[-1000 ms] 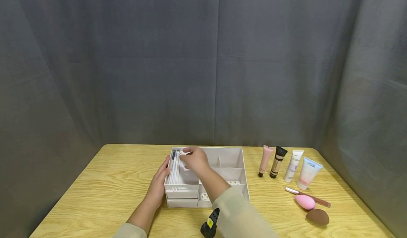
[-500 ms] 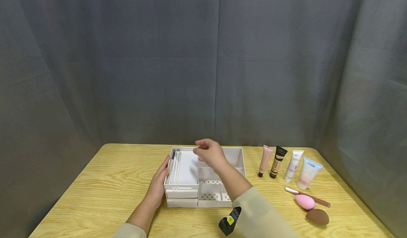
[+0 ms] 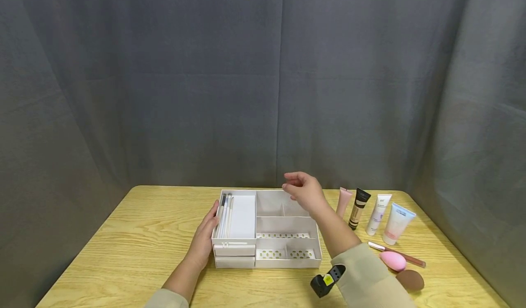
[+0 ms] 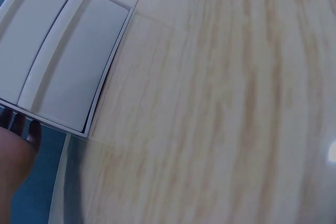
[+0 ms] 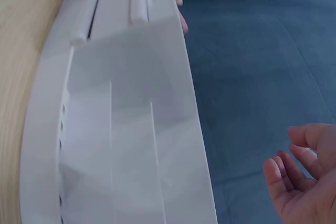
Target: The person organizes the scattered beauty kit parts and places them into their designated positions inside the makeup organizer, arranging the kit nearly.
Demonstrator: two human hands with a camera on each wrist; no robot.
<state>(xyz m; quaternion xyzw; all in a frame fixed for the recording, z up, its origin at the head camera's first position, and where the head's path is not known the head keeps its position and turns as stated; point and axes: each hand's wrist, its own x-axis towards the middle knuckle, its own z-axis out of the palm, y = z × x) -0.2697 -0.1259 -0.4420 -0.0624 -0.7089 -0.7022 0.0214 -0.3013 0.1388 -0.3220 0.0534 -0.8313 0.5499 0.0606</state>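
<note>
A white desktop organizer (image 3: pixel 235 263) stands on the table, with drawers at its lower left and divided compartments on the right. Slim makeup brushes (image 3: pixel 225 216) lie side by side along the left wall of its upper left tray. My left hand (image 3: pixel 202 241) rests against the organizer's left side; in the left wrist view its fingertips (image 4: pixel 33 132) are at the box's edge. My right hand (image 3: pixel 305 191) hovers over the back right corner, fingers loosely bent and nothing between them. The right wrist view shows the same hand (image 5: pixel 304 177) apart from the organizer (image 5: pixel 131 124).
Right of the organizer stand a pink tube (image 3: pixel 343 202), a black and beige tube (image 3: pixel 359 209), a white tube (image 3: pixel 378 214) and a blue-pink tube (image 3: pixel 397 225). Nearer lie a brown lip-gloss-like stick (image 3: pixel 412 259), a pink makeup sponge (image 3: pixel 393 261) and a brown sponge (image 3: pixel 410 280).
My right hand has left the brushes in the upper left tray and moved right, over the organizer's back right corner. My left hand has stayed at the organizer's left side.
</note>
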